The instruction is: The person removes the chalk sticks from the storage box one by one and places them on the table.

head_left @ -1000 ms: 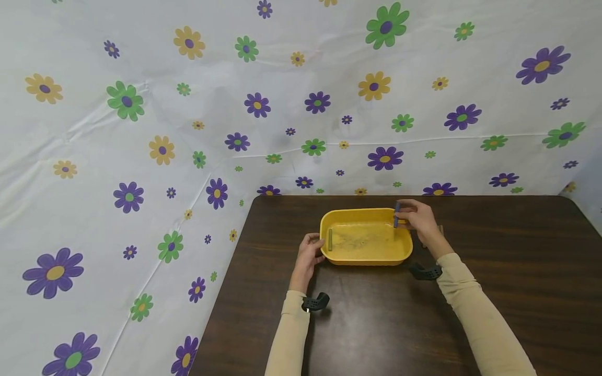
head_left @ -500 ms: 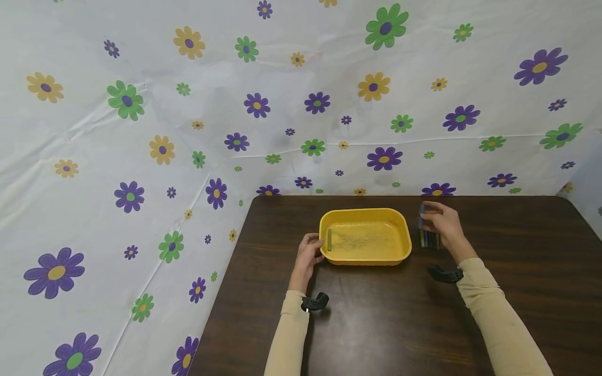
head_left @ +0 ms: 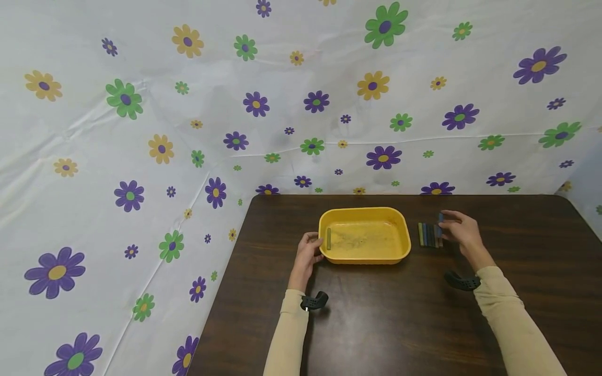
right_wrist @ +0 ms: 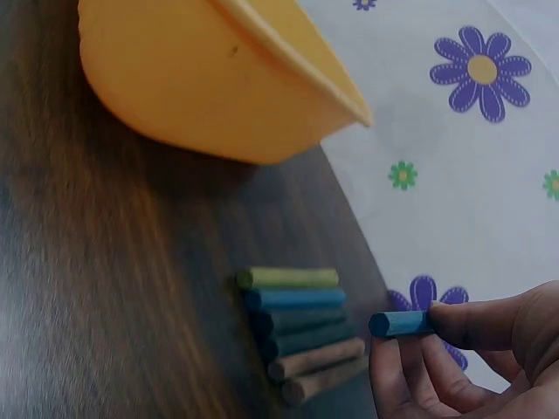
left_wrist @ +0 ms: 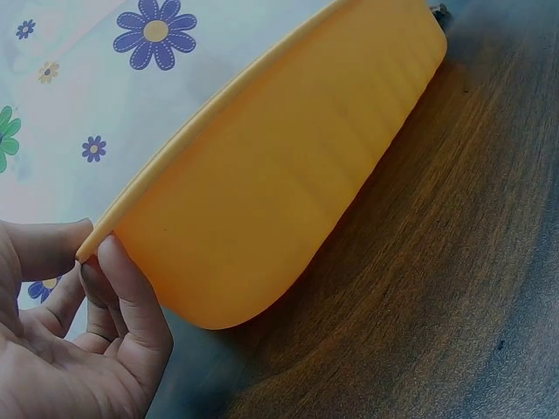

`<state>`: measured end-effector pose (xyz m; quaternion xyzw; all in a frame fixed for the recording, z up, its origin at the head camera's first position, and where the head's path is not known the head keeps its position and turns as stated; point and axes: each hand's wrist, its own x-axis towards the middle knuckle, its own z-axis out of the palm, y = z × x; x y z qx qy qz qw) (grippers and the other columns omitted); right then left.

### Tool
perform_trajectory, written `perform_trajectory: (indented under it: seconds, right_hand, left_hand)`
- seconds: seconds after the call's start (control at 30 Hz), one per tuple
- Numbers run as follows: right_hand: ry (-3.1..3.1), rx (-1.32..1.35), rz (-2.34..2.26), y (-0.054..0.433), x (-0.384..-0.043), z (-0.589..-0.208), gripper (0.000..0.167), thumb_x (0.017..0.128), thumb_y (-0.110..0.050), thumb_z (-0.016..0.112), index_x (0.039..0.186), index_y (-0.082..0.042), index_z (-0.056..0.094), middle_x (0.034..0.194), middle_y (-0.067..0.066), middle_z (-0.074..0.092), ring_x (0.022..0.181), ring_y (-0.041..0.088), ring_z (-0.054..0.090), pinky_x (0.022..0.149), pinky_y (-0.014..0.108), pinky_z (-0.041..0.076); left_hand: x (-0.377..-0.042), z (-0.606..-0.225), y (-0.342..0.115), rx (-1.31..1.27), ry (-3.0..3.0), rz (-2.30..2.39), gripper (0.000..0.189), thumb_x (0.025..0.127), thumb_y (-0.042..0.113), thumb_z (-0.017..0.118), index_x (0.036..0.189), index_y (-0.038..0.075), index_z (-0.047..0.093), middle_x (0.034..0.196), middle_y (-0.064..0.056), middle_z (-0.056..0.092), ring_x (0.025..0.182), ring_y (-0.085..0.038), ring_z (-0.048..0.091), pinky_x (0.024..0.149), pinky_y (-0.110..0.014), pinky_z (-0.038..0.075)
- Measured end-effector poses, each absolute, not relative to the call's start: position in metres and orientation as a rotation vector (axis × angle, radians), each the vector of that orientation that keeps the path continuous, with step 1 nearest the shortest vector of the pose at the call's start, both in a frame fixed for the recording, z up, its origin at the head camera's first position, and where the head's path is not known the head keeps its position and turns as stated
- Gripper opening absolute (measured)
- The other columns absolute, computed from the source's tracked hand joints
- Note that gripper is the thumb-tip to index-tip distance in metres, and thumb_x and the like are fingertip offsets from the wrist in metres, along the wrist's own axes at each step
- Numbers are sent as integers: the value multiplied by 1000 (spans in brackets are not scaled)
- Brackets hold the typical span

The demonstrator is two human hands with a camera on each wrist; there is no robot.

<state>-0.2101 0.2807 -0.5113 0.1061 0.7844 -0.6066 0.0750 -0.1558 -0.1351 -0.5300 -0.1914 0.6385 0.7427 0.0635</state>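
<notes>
My left hand (head_left: 305,258) pinches the rim of a yellow plastic tub (head_left: 362,261) at its left end; the left wrist view shows thumb and fingers on either side of the edge. One green chalk stick (head_left: 328,238) lies inside, along the tub's left wall. To the right of the tub, my right hand (head_left: 463,232) pinches a blue chalk stick (right_wrist: 402,323) between thumb and fingers, at the right end of a row of several chalk sticks (right_wrist: 301,299). That row runs yellow-green, blue, dark teal, then brownish, side by side on the table.
The dark wood table (head_left: 376,318) reaches back to a white flowered sheet (head_left: 277,78) hung behind it and along the left. Black wrist mounts (head_left: 463,282) sit on both sleeves.
My right hand has moved right with the blue chalk stick, from over the tub's right end to the row's far right end, uncovering the row. My left hand stays on the rim.
</notes>
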Motion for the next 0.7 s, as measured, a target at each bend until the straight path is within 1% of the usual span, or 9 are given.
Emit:
perform_trajectory:
  seconds: [0.13, 0.27, 0.4, 0.53, 0.7]
  right_hand:
    - [2385, 349, -1783, 286, -208, -516, 54, 105, -4, 57, 153, 11, 37, 130, 28, 59, 77, -6, 61, 70, 24, 59]
    - [2414, 346, -1735, 291, -205, -520, 52, 106, -3, 54, 153, 12, 36, 139, 40, 50, 77, -8, 56, 70, 24, 58]
    - [2425, 358, -1695, 294, -202, -524, 52, 106, -3, 52, 153, 12, 36, 145, 42, 44, 80, -9, 52, 71, 22, 58]
    - [2450, 379, -1653, 296, -201, -528, 51, 106, -3, 52, 153, 10, 38, 146, 40, 45, 83, -6, 51, 70, 20, 57]
    - [2472, 371, -1646, 296, -198, -530, 50, 105, 0, 53, 151, 11, 40, 143, 40, 48, 79, -8, 54, 70, 22, 58]
  left_hand:
    - [-155, -530, -135, -562, 1930, 2247, 33, 104, 12, 61, 134, 1, 54, 107, -13, 64, 75, -15, 60, 63, -28, 49]
    - [-155, -530, -136, -571, 1928, 2248, 31, 104, 12, 61, 133, 1, 55, 107, -13, 64, 75, -15, 60, 63, -28, 49]
    - [-155, -530, -136, -572, 1931, 2250, 31, 104, 12, 61, 133, 1, 55, 108, -15, 64, 75, -16, 60, 63, -27, 49]
    - [-155, -530, -136, -565, 1932, 2254, 31, 105, 13, 62, 133, 1, 55, 112, -18, 63, 76, -16, 60, 63, -27, 49]
    - [-155, -529, -135, -575, 1922, 2249, 31, 105, 13, 61, 133, 2, 55, 113, -19, 63, 76, -16, 59, 63, -28, 49]
